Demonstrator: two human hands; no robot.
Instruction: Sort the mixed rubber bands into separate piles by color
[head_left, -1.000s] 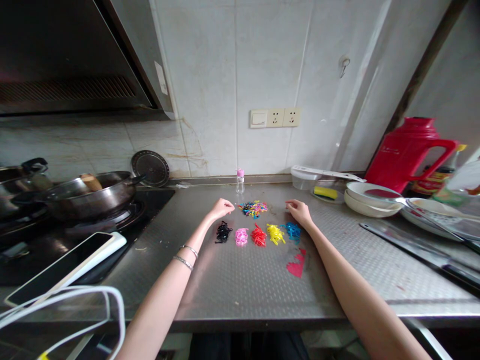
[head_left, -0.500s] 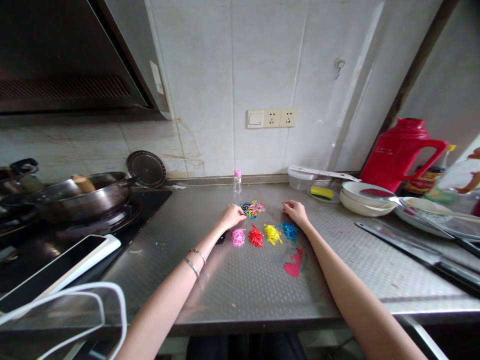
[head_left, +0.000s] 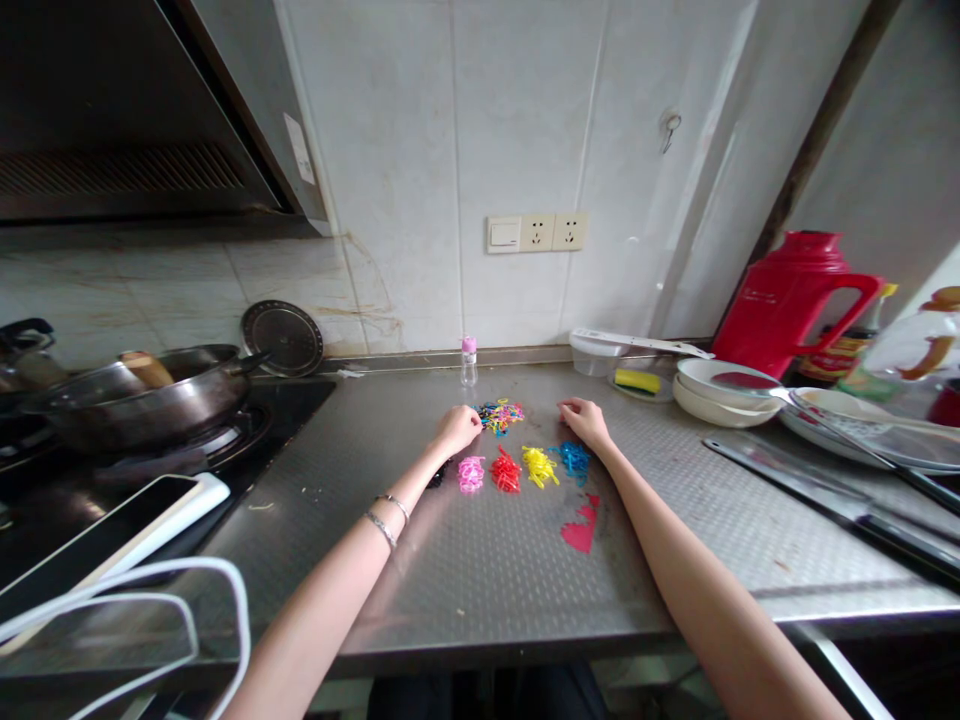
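A mixed pile of small rubber bands (head_left: pixel 501 415) lies on the steel counter (head_left: pixel 517 590). My left hand (head_left: pixel 459 430) is at the pile's left edge, fingers bent and pressed together; what they hold, if anything, is hidden. To the right of the pile, apart from it, my right hand (head_left: pixel 585 422) rests with its fingers curled together, their tips too small to make out. Nearer me are single-colour heaps: pink bands (head_left: pixel 471 474), red bands (head_left: pixel 505 470), yellow bands (head_left: pixel 540 466) and blue bands (head_left: pixel 574 460). Black bands (head_left: pixel 436 476) show partly behind my left wrist.
Behind the pile stands a small clear bottle (head_left: pixel 469 362) with a pink cap. A torn red piece (head_left: pixel 580 526) lies by my right forearm. Bowls (head_left: pixel 724 400), a knife (head_left: pixel 795 490) and a red thermos (head_left: pixel 787 310) are on the right; a pan (head_left: pixel 150 395) and phone (head_left: pixel 112 540) left.
The whole view has shifted slightly left. Both hands stay almost where they were relative to the bands, and the heaps look unchanged.
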